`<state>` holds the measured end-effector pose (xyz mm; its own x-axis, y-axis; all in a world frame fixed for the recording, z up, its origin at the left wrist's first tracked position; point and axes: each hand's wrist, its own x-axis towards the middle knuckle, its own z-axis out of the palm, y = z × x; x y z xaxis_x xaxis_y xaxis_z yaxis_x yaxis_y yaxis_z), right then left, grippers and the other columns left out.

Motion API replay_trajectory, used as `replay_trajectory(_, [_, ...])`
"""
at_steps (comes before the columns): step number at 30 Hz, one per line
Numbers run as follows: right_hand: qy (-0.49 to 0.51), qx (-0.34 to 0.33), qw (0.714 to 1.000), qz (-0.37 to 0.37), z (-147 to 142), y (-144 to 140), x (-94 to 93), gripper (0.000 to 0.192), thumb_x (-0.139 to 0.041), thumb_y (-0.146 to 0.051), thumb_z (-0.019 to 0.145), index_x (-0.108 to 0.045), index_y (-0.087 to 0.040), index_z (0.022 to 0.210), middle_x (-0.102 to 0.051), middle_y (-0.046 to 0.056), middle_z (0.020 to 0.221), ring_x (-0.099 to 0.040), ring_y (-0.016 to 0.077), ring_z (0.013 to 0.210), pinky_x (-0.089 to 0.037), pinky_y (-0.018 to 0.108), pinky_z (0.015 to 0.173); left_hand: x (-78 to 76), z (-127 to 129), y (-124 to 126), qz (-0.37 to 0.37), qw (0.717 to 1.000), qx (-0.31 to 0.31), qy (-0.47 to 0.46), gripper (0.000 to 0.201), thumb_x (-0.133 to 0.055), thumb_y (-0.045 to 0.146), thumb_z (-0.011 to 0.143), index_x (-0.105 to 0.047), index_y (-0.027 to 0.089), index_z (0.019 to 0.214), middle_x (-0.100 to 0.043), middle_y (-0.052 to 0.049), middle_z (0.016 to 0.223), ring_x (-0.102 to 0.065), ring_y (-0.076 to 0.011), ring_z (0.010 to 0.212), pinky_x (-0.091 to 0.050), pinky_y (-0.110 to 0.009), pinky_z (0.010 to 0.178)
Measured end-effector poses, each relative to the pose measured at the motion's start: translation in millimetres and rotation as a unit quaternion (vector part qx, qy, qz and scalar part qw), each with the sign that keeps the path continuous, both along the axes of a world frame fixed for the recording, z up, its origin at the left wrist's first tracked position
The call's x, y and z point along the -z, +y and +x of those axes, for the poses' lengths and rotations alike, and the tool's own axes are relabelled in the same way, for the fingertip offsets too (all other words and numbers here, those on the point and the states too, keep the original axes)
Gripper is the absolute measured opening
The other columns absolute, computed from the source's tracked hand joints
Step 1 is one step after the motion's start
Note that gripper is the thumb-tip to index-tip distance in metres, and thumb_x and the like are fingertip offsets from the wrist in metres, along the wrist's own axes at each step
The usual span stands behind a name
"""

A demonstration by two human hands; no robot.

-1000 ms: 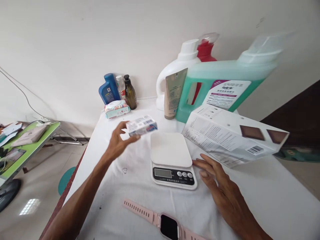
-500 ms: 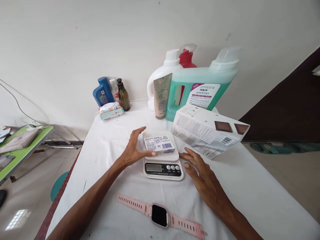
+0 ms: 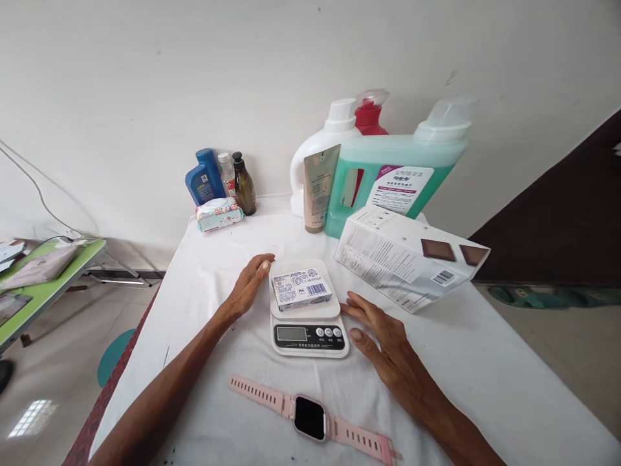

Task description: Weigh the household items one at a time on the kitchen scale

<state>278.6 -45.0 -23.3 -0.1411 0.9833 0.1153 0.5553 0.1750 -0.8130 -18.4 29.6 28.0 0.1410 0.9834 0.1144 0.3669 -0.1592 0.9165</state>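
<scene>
A small white box with blue print and a barcode (image 3: 303, 287) lies flat on the platform of a white kitchen scale (image 3: 310, 350). The scale has a black panel with a grey display and round buttons; no digits can be made out. My left hand (image 3: 246, 288) rests along the scale's left side, fingers stretched forward and thumb on top near the platform's corner. On the other side, my right hand (image 3: 383, 336) is open, with fingertips at the scale's right edge and thumb apart. A pink-strapped smartwatch (image 3: 309, 417) lies face up on the cloth in front of the scale.
A large white printed carton (image 3: 402, 259) lies tilted behind my right hand. Behind it stand a green liquid jug (image 3: 349, 194), a beige tube (image 3: 319, 194) and a white jug (image 3: 310, 155). Wipes (image 3: 219, 215) and several bottles stand back left. White cloth (image 3: 204, 401) covers the table.
My left hand has left the front of the box and moved to the scale's left side. The scale, with the box on it, has shifted slightly left and nearer to me.
</scene>
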Motion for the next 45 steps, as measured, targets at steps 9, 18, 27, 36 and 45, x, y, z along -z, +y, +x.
replay_trajectory(9, [0.016, 0.014, 0.999, -0.029, -4.7, 2.6, -12.0, 0.070, -0.044, -0.075, 0.097, -0.043, -0.037, 0.155, -0.066, 0.002, 0.146, -0.047, 0.0324, 0.145, -0.039, 0.058, 0.118, 3.7, -8.7, 5.1, 0.017, 0.999, -0.036, -0.011, 0.062, -0.036, 0.068, 0.103, -0.064, 0.021, 0.131, -0.067, -0.013, 0.134, -0.063, -0.0279, 0.124, -0.049, -0.042, 0.107])
replay_trajectory(18, [0.067, 0.118, 0.987, -0.083, -1.7, 8.6, -32.3, 0.058, -0.040, -0.078, 0.093, -0.064, -0.030, 0.116, -0.079, 0.005, 0.117, -0.066, 0.0327, 0.120, -0.052, 0.046, 0.095, 20.5, -40.8, 22.7, 0.052, 0.981, -0.164, 0.095, 0.023, -0.060, 0.042, 0.090, -0.065, 0.020, 0.083, -0.064, 0.000, 0.076, -0.052, -0.0148, 0.068, -0.043, -0.029, 0.067])
replay_trajectory(27, [0.066, 0.118, 0.988, -0.078, -4.6, 9.6, -35.6, 0.054, -0.043, -0.075, 0.093, -0.065, -0.029, 0.111, -0.080, 0.006, 0.111, -0.068, 0.0329, 0.113, -0.051, 0.046, 0.096, 21.8, -40.1, 21.6, 0.039, 0.982, -0.162, 0.085, 0.028, -0.062, 0.048, 0.091, -0.067, 0.020, 0.089, -0.064, 0.000, 0.077, -0.055, -0.0157, 0.071, -0.045, -0.031, 0.070])
replay_trajectory(36, [0.077, 0.106, 0.989, -0.068, -0.4, 10.1, -32.1, 0.051, -0.042, -0.070, 0.099, -0.065, -0.027, 0.114, -0.078, 0.007, 0.117, -0.069, 0.0290, 0.107, -0.052, 0.039, 0.087, -40.0, 3.1, -18.4, 0.071, 0.986, 0.043, 0.146, 0.078, -0.082, 0.059, 0.078, -0.054, 0.027, 0.143, -0.061, -0.013, 0.140, -0.055, -0.0331, 0.130, -0.044, -0.050, 0.108])
replay_trajectory(45, [0.120, 0.086, 0.988, -0.045, 1.1, 9.2, -38.8, 0.048, -0.042, -0.066, 0.099, -0.064, -0.025, 0.110, -0.079, 0.010, 0.110, -0.072, 0.0296, 0.102, -0.054, 0.041, 0.091, -53.5, 35.8, -11.4, 0.097, 0.943, 0.082, 0.306, 0.046, -0.083, 0.035, 0.076, -0.067, 0.020, 0.117, -0.067, -0.011, 0.112, -0.063, -0.0301, 0.104, -0.054, -0.045, 0.089])
